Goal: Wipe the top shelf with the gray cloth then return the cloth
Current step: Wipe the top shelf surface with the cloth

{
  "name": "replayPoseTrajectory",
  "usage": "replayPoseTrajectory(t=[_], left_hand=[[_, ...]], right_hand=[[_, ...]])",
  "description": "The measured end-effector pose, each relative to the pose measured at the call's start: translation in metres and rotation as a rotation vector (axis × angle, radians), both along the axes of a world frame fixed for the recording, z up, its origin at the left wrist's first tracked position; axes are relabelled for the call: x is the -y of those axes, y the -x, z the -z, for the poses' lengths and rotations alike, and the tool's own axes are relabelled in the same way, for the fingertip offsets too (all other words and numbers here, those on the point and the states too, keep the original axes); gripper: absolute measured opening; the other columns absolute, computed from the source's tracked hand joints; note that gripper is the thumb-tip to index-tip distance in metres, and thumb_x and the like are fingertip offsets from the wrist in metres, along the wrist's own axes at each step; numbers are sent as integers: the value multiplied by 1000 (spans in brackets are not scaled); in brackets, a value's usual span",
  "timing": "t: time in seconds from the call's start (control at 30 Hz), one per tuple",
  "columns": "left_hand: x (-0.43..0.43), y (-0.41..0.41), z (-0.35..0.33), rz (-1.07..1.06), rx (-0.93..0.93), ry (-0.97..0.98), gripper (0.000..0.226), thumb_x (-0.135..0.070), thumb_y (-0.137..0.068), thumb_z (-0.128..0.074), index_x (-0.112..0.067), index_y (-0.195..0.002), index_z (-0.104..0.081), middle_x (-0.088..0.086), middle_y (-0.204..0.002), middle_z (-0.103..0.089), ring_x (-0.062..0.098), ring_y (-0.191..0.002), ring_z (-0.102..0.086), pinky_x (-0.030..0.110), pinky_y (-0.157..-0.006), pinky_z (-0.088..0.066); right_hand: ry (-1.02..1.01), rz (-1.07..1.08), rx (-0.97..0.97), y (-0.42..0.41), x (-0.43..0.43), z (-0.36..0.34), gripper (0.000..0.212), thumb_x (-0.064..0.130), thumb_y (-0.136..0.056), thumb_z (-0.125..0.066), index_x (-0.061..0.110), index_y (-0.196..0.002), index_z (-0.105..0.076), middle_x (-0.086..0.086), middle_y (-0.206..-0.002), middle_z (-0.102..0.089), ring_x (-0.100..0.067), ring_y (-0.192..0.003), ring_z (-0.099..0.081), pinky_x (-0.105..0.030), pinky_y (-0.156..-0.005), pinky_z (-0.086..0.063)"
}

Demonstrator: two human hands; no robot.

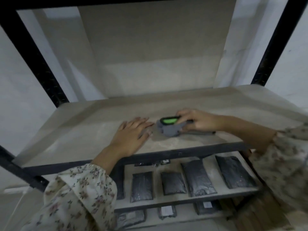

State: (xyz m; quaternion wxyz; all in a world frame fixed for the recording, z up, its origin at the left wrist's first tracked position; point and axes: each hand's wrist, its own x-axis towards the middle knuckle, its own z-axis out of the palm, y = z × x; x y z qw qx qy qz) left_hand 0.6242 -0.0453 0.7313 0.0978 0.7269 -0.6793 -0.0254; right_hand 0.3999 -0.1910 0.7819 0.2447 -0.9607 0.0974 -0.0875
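Note:
The gray cloth (pixel 169 130) lies bunched near the front middle of the beige top shelf (pixel 83 130). A black and green handheld device (pixel 168 120) sits on top of the cloth. My right hand (pixel 198 120) reaches in from the right, its fingers curled round the right end of the device. My left hand (pixel 131 135) lies flat on the shelf just left of the cloth, fingers straight and spread, fingertips close to the cloth's edge. A dark thin object (pixel 200 132) lies under my right hand.
Black metal uprights (pixel 38 64) (pixel 273 47) frame the shelf. The lower shelf (pixel 183 199) holds several dark sealed packets (pixel 198 178); more packets lie on the shelf below. A white wall stands behind.

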Motion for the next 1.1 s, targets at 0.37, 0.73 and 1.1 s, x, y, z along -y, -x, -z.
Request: replayPoseTrajectory(t=[0.37,0.73,1.1], left_hand=[[-12,1,-1,0,27,19,59,-57,-86,-13,-41,-141,-26,-17,-153,-22,6,-142,-12,39,-115,-11],[-13,1,-3,6,15,37,56,-55,-88,-17,-39,-140,-32,-14,-152,-26,9,-140,-19,39,-113,-14],[-17,1,-1,24,23,54,46,-48,-97,-22,-41,-142,-26,-15,-153,-23,9,-142,-16,40,-115,-12]], right_hand=[[245,348,39,-14,-26,35,48,51,-79,-46,21,-110,-68,-6,-112,-59,-25,-105,-55,-38,-83,-40],[259,435,-87,-38,-9,21,32,27,-90,-56,20,-120,-62,-7,-125,-52,-29,-118,-43,-39,-94,-34],[204,448,34,29,-41,8,31,25,-88,-58,11,-114,-66,-9,-115,-57,-29,-104,-53,-32,-88,-40]])
